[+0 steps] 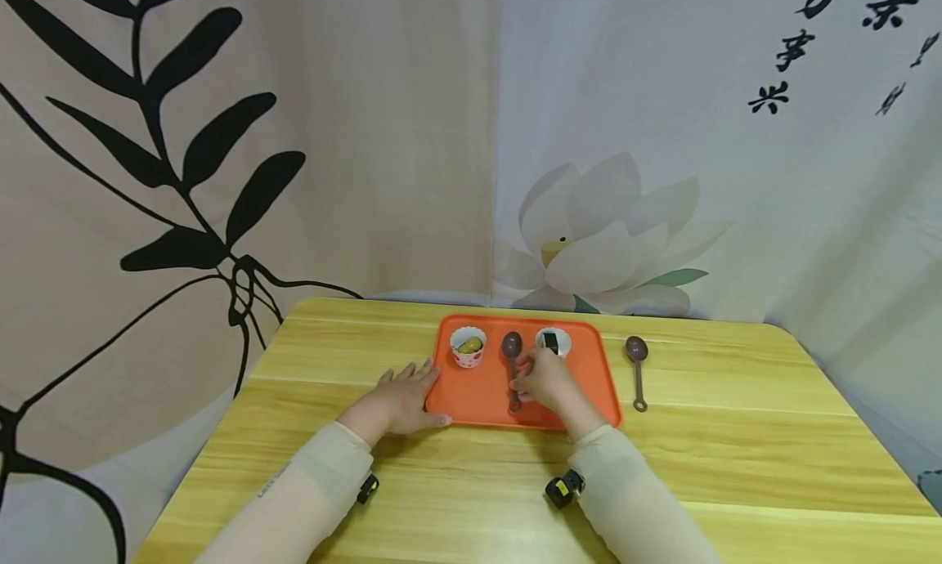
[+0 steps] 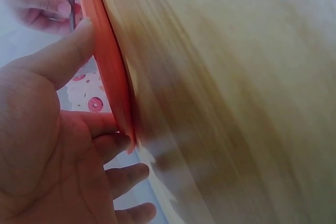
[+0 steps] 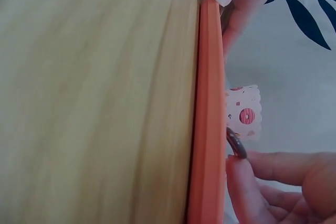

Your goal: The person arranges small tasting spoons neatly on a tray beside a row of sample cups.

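Observation:
An orange tray (image 1: 486, 400) lies on the table. My left hand (image 1: 401, 400) touches its near left corner, the thumb against the front side and fairly straight, spread fingers at the left side. On the tray, my right hand (image 1: 548, 382) pinches the handle of a brown spoon (image 1: 511, 346) between thumb and forefinger; the handle's looped end (image 3: 236, 142) shows beside the fingertips. Left of the spoon stands a patterned paper cup (image 1: 468, 357) with yellow-green pieces in it. Behind my right hand, partly hidden, is a second white cup (image 1: 563, 341) holding something black and white.
A second brown spoon (image 1: 637, 372) lies on the wooden table (image 1: 736, 433) to the right of the tray. Behind the table hangs a pale cloth (image 1: 397, 139) printed with leaves, a lotus and characters.

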Demonstrator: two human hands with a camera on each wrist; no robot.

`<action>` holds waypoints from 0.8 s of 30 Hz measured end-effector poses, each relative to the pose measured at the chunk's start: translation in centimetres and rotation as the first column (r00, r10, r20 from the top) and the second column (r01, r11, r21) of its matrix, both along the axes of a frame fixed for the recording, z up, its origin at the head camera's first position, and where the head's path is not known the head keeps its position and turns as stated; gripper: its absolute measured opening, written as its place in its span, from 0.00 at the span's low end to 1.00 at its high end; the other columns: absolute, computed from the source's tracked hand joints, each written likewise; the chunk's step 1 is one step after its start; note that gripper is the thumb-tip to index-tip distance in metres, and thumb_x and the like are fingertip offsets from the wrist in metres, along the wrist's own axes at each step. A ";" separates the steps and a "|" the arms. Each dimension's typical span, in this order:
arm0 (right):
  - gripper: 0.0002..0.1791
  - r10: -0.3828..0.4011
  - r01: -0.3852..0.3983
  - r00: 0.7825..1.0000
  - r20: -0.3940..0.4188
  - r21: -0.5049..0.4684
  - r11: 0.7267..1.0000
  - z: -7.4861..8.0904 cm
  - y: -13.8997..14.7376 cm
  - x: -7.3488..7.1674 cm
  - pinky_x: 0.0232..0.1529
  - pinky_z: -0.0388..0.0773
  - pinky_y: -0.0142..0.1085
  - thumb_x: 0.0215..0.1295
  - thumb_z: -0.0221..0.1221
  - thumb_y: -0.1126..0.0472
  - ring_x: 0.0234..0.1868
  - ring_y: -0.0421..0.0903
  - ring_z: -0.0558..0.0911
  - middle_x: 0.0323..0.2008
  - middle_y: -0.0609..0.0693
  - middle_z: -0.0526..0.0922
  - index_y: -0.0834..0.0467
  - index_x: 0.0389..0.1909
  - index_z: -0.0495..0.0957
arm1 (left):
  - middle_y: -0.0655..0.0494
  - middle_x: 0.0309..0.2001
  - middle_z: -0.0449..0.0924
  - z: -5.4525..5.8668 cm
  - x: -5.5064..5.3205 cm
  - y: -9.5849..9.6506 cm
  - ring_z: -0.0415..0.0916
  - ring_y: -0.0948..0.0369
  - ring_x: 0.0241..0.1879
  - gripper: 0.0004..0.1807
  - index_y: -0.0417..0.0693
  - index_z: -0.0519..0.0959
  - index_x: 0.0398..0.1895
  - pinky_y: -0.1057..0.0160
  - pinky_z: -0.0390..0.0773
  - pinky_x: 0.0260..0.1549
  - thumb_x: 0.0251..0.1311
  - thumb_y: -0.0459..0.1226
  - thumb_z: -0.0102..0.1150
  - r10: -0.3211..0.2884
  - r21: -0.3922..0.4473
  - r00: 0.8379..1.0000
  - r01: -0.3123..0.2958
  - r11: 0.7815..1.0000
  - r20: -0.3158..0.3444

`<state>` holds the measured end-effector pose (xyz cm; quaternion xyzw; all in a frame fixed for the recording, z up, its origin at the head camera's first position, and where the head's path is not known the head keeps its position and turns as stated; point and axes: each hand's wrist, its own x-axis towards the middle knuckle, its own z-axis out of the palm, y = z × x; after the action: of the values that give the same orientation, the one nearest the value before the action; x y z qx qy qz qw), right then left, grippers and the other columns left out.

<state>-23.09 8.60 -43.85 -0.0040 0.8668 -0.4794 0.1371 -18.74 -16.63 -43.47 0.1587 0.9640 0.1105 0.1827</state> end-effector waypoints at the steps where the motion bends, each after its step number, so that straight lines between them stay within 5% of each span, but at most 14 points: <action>1: 0.14 0.002 -0.002 1.000 0.007 -0.004 1.000 0.0 -0.1 0.0 0.30 0.85 0.37 0.63 0.62 0.75 0.26 0.46 0.85 0.30 0.56 0.82 0.68 0.50 0.77 | 0.45 0.79 0.46 0.0 0.0 0.0 0.45 0.40 0.77 0.51 0.42 0.52 0.79 0.34 0.45 0.70 0.64 0.62 0.56 0.001 0.002 1.000 -0.001 1.000 0.001; 24: 0.13 0.005 -0.005 1.000 -0.006 -0.010 1.000 -0.4 -1.7 -0.3 0.26 0.84 0.36 0.56 0.66 0.78 0.23 0.46 0.85 0.29 0.56 0.77 0.70 0.42 0.77 | 0.45 0.79 0.47 0.0 0.0 0.0 0.45 0.40 0.77 0.50 0.41 0.53 0.79 0.35 0.45 0.71 0.65 0.61 0.57 0.004 0.006 1.000 -0.004 1.000 0.002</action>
<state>-23.34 6.94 -44.29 -0.0082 0.8648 -0.4834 0.1354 -18.73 -16.61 -43.47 0.1572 0.9637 0.1140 0.1830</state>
